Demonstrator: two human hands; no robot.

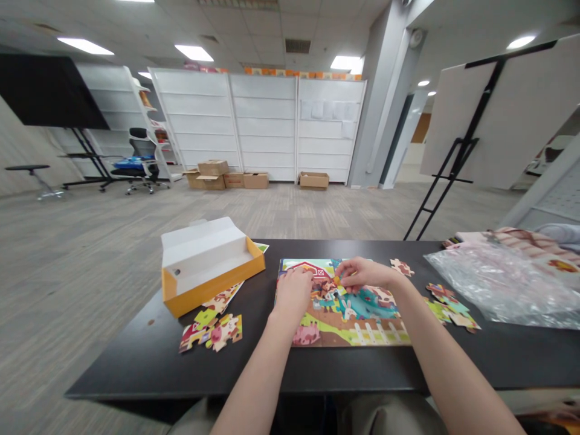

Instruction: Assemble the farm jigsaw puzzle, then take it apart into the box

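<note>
Jigsaw picture (328,323) flat on the dark table (181,377), near the middle, between both hands. By the look of it, light, stiff card: low risk of slipping, but thin tabs liable to bend or fray. Best taken by opposite edges, supported beneath (joins probably loose if lifted from one corner). Small puzzle piece (341,290) at the upper middle, seemingly pinched between thumb and fingertips of the right hand (360,275); best held lightly by its rim. Left hand (294,290) palm-down over the picture's left side, fingers loosely bent; cannot tell whether gripping anything beneath.

Farther out, left: loose pieces (226,329) in an overlapping heap, near side of an open yellow box (217,286). Right: more pieces (448,308), then clear plastic wrapping (498,281) beside folded cloth. Beyond, across the floor: white shelving (267,127), with cardboard boxes (312,180) at its foot.
</note>
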